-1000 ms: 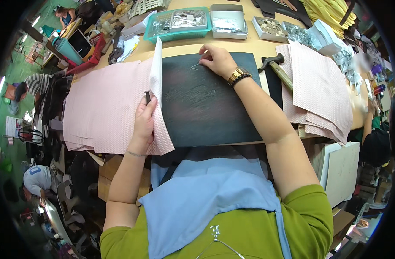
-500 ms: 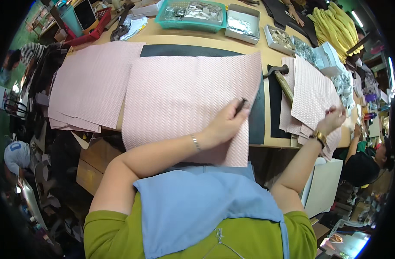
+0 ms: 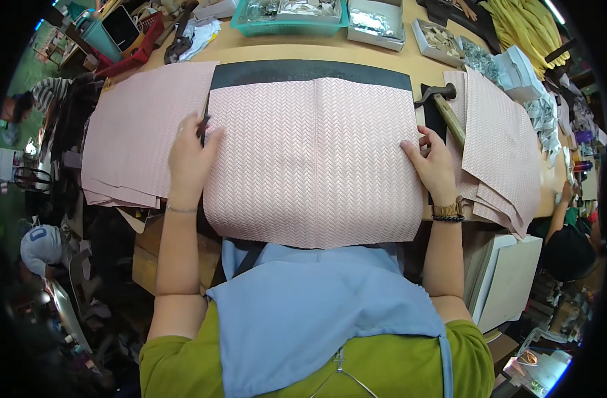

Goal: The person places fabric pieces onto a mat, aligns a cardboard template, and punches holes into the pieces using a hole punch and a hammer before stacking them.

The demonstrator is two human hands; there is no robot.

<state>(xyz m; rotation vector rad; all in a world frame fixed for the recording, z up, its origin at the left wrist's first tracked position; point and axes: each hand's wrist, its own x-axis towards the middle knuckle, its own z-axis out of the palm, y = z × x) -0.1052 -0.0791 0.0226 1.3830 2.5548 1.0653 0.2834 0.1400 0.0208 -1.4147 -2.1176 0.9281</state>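
Note:
A pale pink sheet with a woven herringbone pattern point(image 3: 316, 159) lies before me on a dark board point(image 3: 303, 71), its front edge overhanging the table toward my apron. A line runs down its middle. At the sheet's left edge is my left hand point(image 3: 192, 156), closed around a small black object point(image 3: 203, 131) whose kind I cannot make out. Its thumb touches the sheet. My right hand point(image 3: 433, 162) pinches the sheet's right edge between thumb and fingers. A hammer with a wooden handle point(image 3: 451, 121) lies just beyond that hand.
Pink sheets are stacked at the left point(image 3: 137, 132) and right point(image 3: 499, 146). Along the back stand a teal tray point(image 3: 290, 28) with small parts, white boxes point(image 3: 376, 40) and a red basket point(image 3: 134, 60). Yellow cloth point(image 3: 526, 33) hangs at the far right; other people are nearby.
My left hand has moved from the sheet's right side to its left edge. My right hand has come from the right stack to the sheet's right edge. The sheet now lies straighter.

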